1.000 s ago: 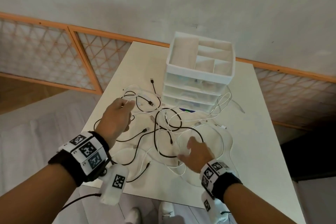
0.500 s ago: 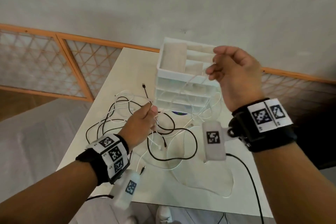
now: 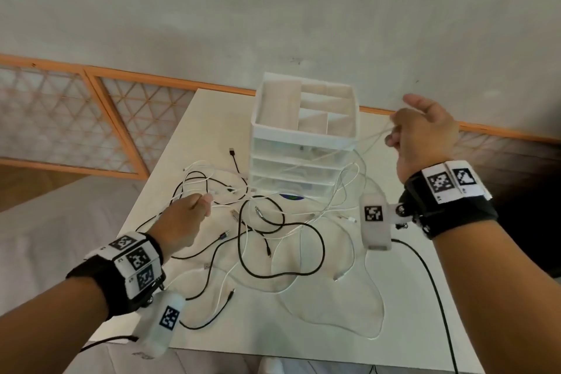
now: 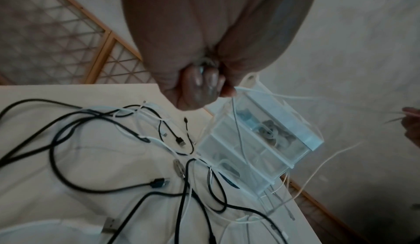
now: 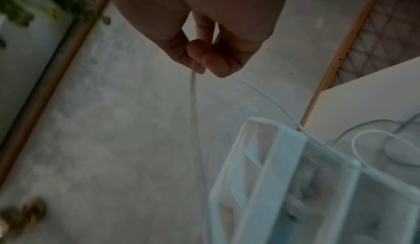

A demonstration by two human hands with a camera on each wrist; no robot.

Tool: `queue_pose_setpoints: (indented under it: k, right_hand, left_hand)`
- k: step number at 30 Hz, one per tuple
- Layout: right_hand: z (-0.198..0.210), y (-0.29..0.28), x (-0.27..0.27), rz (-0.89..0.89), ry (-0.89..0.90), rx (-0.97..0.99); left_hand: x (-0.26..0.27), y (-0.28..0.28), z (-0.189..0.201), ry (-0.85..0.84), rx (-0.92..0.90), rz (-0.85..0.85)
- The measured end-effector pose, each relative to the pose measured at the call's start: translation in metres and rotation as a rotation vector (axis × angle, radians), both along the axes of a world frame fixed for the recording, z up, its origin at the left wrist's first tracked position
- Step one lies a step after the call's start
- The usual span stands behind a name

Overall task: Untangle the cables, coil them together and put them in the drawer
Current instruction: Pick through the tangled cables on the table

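right hand (image 3: 425, 133) pinches a white cable (image 3: 372, 138) with curled fingers, now raised out right of the drawer unit (image 3: 303, 143); half a second ago it was over the unit's top tray. the cable runs slack from that hand across the unit's front down into the pile. left hand (image 3: 185, 222) is closed on the same white strand low over the table (image 3: 409, 313), about where it was before. black cables (image 3: 282, 252) and the other white ones lie tangled on the table just in front of the unit. all three drawers are pushed in.
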State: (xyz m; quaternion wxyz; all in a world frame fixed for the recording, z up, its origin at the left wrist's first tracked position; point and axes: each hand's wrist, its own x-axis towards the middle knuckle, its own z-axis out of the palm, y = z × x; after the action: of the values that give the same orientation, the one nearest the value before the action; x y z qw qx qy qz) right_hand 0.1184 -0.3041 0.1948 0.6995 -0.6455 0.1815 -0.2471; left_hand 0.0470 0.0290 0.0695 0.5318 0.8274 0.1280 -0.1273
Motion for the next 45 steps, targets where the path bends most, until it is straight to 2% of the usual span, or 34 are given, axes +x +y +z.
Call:
queue_pose_setpoints:
  k: [2,3,5,6,8,10,13,15,18,20,23,28,31,33,35,36,37,38,40,41,43,45]
  right_hand:
    - [0.009,-0.013,0.012,-0.11,-0.033,0.098]
    - [0.01,-0.018,0.018,-0.13,0.008,0.09]
    - [0.003,-0.019,0.02,-0.06,0.151,-0.029]
    - [-0.001,-0.015,0.018,-0.028,0.168,-0.093]
    - [0.002,-0.008,0.015,-0.055,0.033,-0.192]
    - [0.016,-0.007,0.016,-0.087,-0.125,-0.179]
    - [0.033,-0.028,0.028,-0.195,-0.207,-0.178]
    - [0.034,-0.046,0.038,-0.214,-0.098,-0.181]
    - [0.011,-0.06,0.048,0.0,0.199,-0.254]
    - [-0.011,-0.066,0.058,0.118,0.291,-0.361]
    - [-0.033,-0.077,0.074,0.127,0.3,-0.478]
    - [-0.053,-0.094,0.08,0.077,0.277,-0.675]
    - [-0.066,-0.099,0.083,0.097,0.226,-0.649]
    - [-0.077,-0.102,0.082,0.216,0.365,-0.645]
    - [-0.085,-0.097,0.071,0.272,0.591,-0.822]
    - [-0.085,-0.087,0.061,0.243,0.614,-0.905]
    - [-0.084,-0.073,0.048,0.249,0.55,-0.922]
    - [-0.079,-0.052,0.03,0.345,0.437,-0.869]
    - [-0.063,0.003,-0.008,0.704,0.243,-0.665]
    - [-0.059,0.028,-0.023,0.869,0.219,-0.631]
    - [-0.063,0.066,-0.044,1.05,0.152,-0.726]
    - [-0.074,0.075,-0.044,1.077,0.199,-0.885]
  left_hand:
    - [0.003,0.003,0.006,-0.047,0.099,0.017]
    - [0.005,0.005,0.009,-0.06,0.132,0.026]
    - [0.009,0.008,0.011,-0.069,0.123,0.045]
    - [0.01,0.009,0.011,-0.065,0.098,0.054]
    - [0.014,0.01,0.009,-0.037,0.078,0.075]
    - [0.015,0.008,0.004,-0.003,0.115,0.074]
    - [0.018,0.005,-0.002,-0.01,0.208,0.072]
    - [0.021,0.009,-0.006,0.018,0.205,0.136]
    - [0.023,0.008,-0.002,0.069,0.132,0.172]
    - [0.026,0.0,0.009,0.072,0.046,0.133]
    - [0.03,-0.016,0.03,0.039,0.009,0.05]
    - [0.034,-0.037,0.055,0.002,-0.161,0.012]
    - [0.034,-0.043,0.057,-0.039,-0.171,0.03]
    - [0.034,-0.044,0.056,-0.064,-0.168,0.055]
    - [0.032,-0.045,0.055,-0.078,-0.131,0.042]
    - [0.031,-0.046,0.056,-0.085,-0.096,0.019]
    - [0.029,-0.049,0.058,-0.09,-0.053,-0.02]
    - [0.027,-0.052,0.061,-0.099,-0.015,-0.075]
    - [0.021,-0.066,0.07,-0.135,0.042,-0.24]
    - [0.017,-0.074,0.076,-0.164,0.067,-0.332]
    - [0.011,-0.088,0.09,-0.244,0.086,-0.458]
    - [0.007,-0.088,0.106,-0.307,0.037,-0.459]
